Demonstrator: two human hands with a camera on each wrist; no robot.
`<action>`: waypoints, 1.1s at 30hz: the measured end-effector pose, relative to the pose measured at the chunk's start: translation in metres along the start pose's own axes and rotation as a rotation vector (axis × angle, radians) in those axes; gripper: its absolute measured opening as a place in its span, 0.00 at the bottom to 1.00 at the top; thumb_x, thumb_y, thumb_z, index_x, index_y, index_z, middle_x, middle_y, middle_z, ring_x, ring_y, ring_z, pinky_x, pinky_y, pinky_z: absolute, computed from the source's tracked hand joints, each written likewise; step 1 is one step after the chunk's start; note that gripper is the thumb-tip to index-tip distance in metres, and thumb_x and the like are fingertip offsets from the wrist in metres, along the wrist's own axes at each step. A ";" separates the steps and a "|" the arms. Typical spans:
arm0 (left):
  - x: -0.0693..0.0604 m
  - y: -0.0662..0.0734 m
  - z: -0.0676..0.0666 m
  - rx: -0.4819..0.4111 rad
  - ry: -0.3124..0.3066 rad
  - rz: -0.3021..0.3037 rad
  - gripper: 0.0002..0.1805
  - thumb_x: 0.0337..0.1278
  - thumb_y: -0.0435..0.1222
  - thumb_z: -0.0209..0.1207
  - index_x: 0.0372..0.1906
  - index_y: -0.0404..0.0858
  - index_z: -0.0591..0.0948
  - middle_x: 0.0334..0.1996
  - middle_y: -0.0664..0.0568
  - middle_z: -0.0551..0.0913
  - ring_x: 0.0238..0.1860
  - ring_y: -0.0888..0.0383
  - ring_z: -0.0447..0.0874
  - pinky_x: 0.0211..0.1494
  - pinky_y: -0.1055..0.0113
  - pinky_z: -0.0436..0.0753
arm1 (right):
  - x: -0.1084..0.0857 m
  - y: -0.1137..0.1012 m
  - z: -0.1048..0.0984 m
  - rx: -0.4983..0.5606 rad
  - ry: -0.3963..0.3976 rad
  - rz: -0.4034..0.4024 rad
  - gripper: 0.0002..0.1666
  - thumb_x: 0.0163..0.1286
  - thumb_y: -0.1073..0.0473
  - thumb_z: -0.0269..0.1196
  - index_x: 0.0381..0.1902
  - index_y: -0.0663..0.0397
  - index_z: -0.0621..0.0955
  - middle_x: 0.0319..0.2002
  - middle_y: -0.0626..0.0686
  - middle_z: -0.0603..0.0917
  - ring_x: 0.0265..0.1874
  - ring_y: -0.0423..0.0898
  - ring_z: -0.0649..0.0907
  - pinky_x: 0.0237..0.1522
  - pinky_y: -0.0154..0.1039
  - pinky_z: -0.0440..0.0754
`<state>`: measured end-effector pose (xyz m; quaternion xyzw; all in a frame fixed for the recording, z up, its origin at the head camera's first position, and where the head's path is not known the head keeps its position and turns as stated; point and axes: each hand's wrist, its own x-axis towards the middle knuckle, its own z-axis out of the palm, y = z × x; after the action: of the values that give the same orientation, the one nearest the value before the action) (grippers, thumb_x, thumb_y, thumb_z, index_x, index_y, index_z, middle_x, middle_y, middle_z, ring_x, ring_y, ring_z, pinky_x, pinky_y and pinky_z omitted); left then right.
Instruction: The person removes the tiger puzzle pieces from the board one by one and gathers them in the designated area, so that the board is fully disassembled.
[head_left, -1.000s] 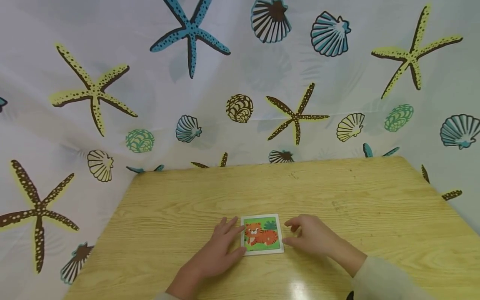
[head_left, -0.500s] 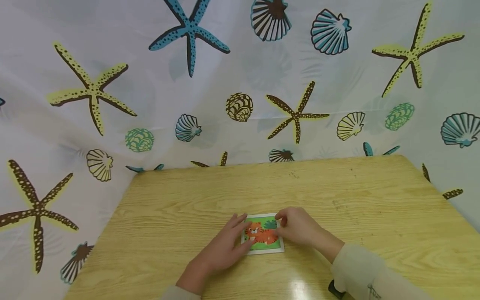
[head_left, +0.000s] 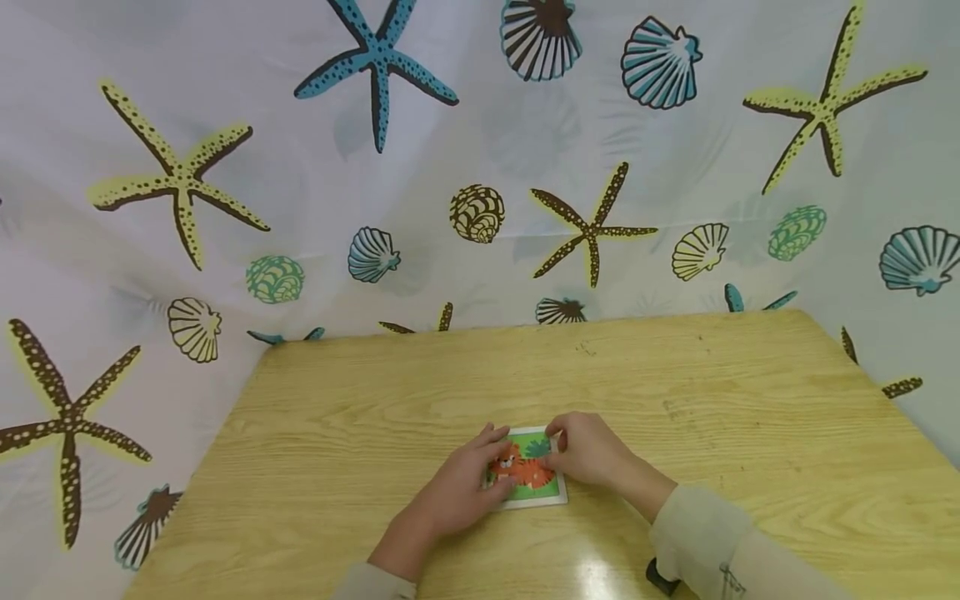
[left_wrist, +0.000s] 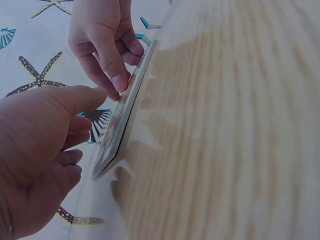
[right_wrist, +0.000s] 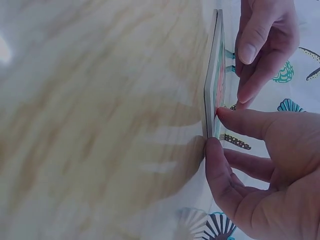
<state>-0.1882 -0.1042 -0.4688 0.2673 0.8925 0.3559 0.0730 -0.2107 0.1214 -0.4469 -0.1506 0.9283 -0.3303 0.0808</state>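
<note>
A square tiger picture board (head_left: 534, 490) with a white border lies flat on the wooden table. Seen edge-on in the left wrist view, this thin board (left_wrist: 105, 165) shows a dark seam along its side. My left hand (head_left: 465, 483) spreads over the board's left part, thumb and fingers apart; in the right wrist view the left hand (right_wrist: 265, 45) appears slightly off the surface. My right hand (head_left: 596, 450) is at the right edge. In the right wrist view, the right hand (right_wrist: 270, 170) has its thumb on the picture face and its curled forefinger against the edge.
Wood-grain table (head_left: 337, 400) extends around the board on all sides. A white curtain (head_left: 420, 200) printed with starfish and shells hangs behind and beside it. A dark band (head_left: 662, 577) shows under the right sleeve.
My right hand has come in from the right onto the board's right edge. The left hand has slid rightward, farther over the picture. The board looks about where it was.
</note>
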 end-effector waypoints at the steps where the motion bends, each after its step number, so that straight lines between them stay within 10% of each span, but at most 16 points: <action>1: 0.000 0.000 0.000 -0.004 -0.002 -0.002 0.27 0.74 0.40 0.62 0.69 0.29 0.77 0.77 0.40 0.66 0.81 0.37 0.53 0.78 0.40 0.64 | 0.001 0.000 0.000 0.001 -0.007 0.005 0.19 0.63 0.61 0.76 0.49 0.66 0.86 0.22 0.47 0.77 0.19 0.39 0.71 0.23 0.32 0.66; 33: 0.013 0.006 0.007 0.105 -0.058 -0.060 0.37 0.67 0.46 0.69 0.69 0.24 0.75 0.76 0.36 0.68 0.78 0.34 0.59 0.76 0.40 0.68 | 0.010 0.000 -0.006 -0.030 -0.109 -0.018 0.19 0.63 0.64 0.76 0.49 0.66 0.83 0.30 0.51 0.76 0.30 0.44 0.74 0.34 0.38 0.73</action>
<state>-0.1940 -0.0895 -0.4690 0.2542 0.9150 0.2985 0.0954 -0.2220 0.1216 -0.4431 -0.1781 0.9259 -0.3086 0.1258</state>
